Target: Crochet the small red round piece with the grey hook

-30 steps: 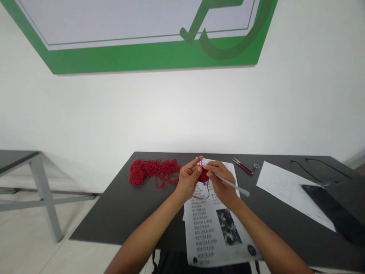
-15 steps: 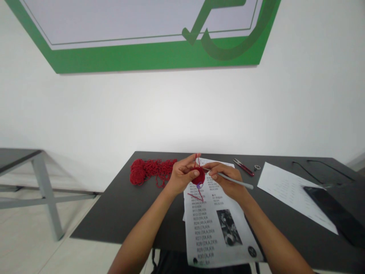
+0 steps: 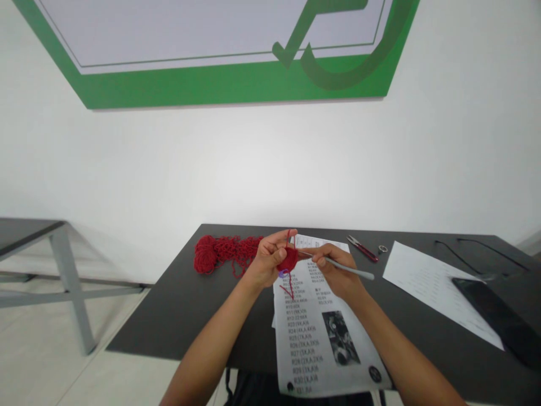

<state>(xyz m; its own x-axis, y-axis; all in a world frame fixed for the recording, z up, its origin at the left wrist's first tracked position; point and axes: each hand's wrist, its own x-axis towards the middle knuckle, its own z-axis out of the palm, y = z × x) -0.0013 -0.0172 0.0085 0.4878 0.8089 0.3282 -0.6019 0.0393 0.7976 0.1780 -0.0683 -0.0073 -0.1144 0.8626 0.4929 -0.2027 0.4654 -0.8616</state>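
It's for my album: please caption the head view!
Left grip holds red crochet, right grip a hook, above printed paper.

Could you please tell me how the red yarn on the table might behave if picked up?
The red yarn would probably be floppy, since its loose loops sprawl across the table. It may trail or snag, as those strands lie tangled. The rounder bundle at its left end might roll slightly if nudged.

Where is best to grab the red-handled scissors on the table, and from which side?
Probably by the red handle, coming from the near side: the scissors lie flat, with that end closer and the blades pointing away.
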